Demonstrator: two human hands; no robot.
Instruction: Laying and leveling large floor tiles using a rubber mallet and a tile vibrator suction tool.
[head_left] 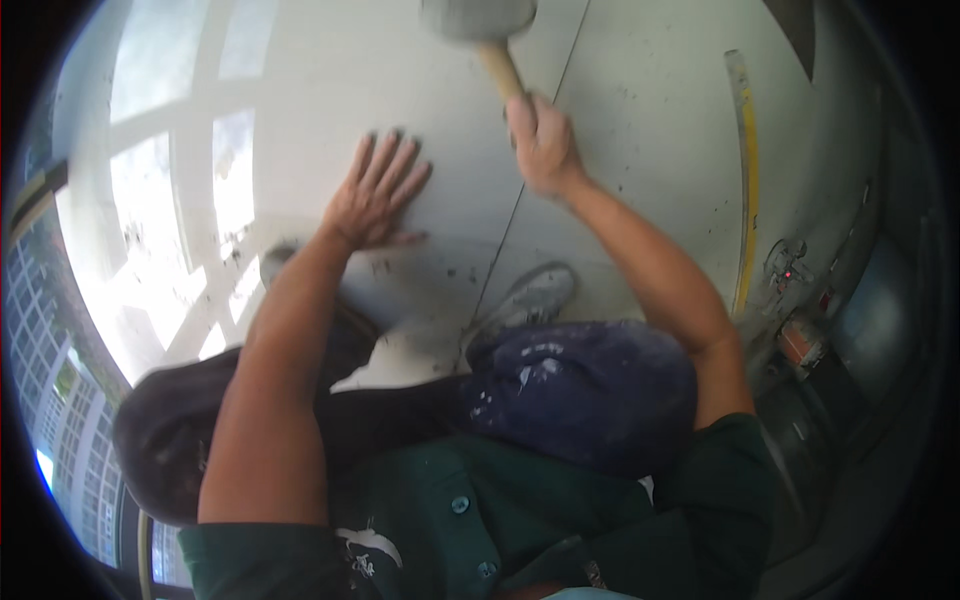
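My right hand is wrapped round the wooden handle of a mallet, whose grey head is cut off by the top of the view. The mallet is raised over large pale floor tiles. Flat on the tile to the left lies my left hand, fingers spread and fingertips dark with dirt. Between the two hands runs a thin dark joint line separating two tiles. Both hands are slightly smeared by motion.
A long yellow and grey level or straightedge lies on the right. Past it are a small device with a red light and an orange-brown block. My knees and shoe are close below. Window light reflects at left; dark crumbs dot the floor.
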